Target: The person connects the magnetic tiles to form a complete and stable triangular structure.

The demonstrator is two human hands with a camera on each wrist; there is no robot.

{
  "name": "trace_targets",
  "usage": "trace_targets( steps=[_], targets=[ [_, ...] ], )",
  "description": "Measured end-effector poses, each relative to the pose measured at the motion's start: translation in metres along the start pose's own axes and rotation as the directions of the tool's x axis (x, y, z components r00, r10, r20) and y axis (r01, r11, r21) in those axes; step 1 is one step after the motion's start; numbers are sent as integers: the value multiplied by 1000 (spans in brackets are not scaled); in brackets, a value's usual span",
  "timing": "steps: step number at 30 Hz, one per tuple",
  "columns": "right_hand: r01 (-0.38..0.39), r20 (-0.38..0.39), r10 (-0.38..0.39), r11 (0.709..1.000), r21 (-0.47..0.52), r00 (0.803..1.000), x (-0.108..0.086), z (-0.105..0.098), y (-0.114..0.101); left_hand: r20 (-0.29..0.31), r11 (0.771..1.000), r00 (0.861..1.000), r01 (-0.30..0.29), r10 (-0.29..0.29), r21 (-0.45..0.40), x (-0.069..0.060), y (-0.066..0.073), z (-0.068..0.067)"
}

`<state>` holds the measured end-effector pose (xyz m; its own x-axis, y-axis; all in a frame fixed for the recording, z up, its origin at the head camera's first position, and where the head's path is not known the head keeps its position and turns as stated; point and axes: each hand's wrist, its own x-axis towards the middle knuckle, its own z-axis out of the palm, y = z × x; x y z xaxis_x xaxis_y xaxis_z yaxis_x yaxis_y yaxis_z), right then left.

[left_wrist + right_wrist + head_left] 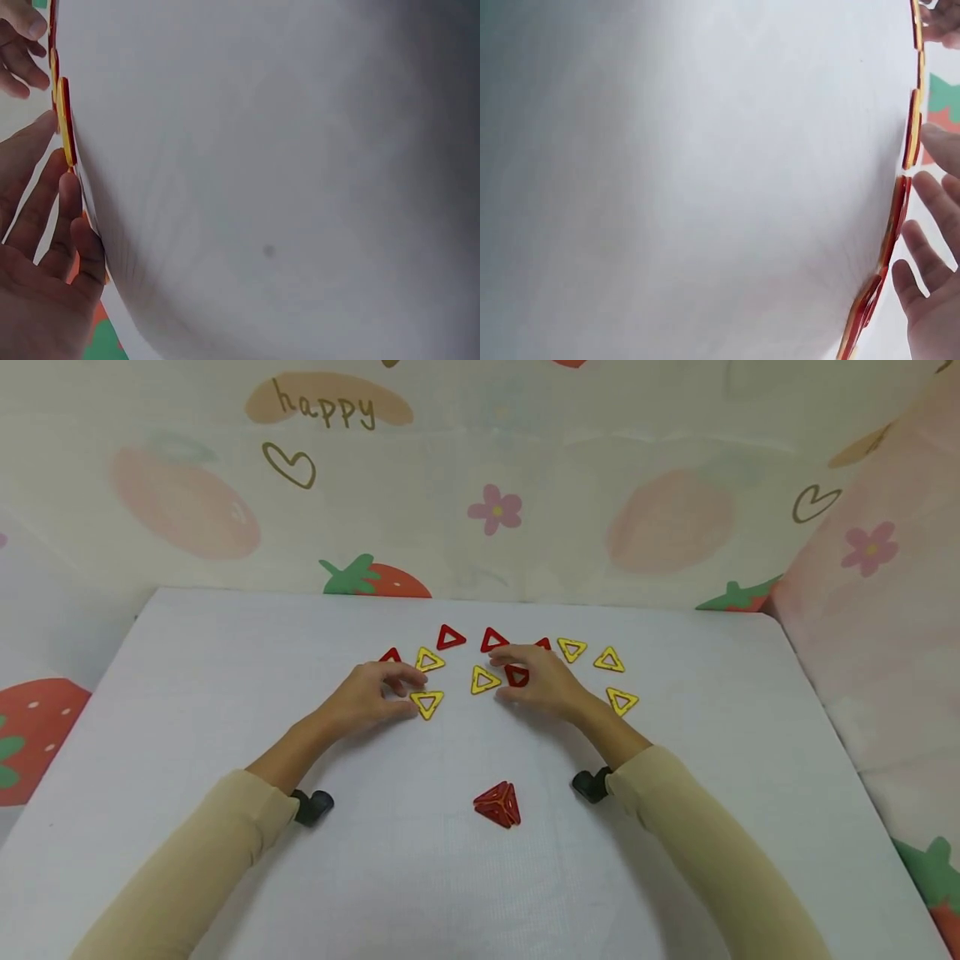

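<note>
Flat triangular frame tiles, some red and some yellow, lie spread across the far part of the white table (pixel 420 877). In the head view my left hand (pixel 367 697) is beside a yellow triangle tile (pixel 427 704), its thumb near that tile's left edge and its fingers bent loosely. A second yellow tile (pixel 430 660) lies just past those fingers. My right hand (pixel 543 681) spreads its thumb and fingers around a red triangle tile (pixel 517 675) and partly covers another red tile (pixel 543 644). Left of it is a yellow tile (pixel 483 680). Neither hand visibly grips anything.
Nearer the body stands a small red pyramid (pixel 498 804) of triangle tiles. More yellow tiles (pixel 609 659) lie right of the right hand, and red ones (pixel 450 637) along the back. A patterned curtain (pixel 495 460) hangs behind the table.
</note>
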<state>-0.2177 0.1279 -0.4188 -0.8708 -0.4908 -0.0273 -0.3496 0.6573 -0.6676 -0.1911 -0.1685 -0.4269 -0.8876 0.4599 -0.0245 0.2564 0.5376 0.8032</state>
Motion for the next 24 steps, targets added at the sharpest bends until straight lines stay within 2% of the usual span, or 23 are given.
trace_targets(
  steps=[6,15,24],
  targets=[
    [1,23,0,1000,-20,1000,6,2,1,4,1000,1000,-8,8,15,1,-1,3],
    [-6,102,10,999,-42,995,13,6,-4,8,1000,1000,-4,4,27,2,-1,5],
    [27,106,-22,999,-44,994,15,8,-5,2,999,1000,-14,14,41,4,0,9]
  ],
)
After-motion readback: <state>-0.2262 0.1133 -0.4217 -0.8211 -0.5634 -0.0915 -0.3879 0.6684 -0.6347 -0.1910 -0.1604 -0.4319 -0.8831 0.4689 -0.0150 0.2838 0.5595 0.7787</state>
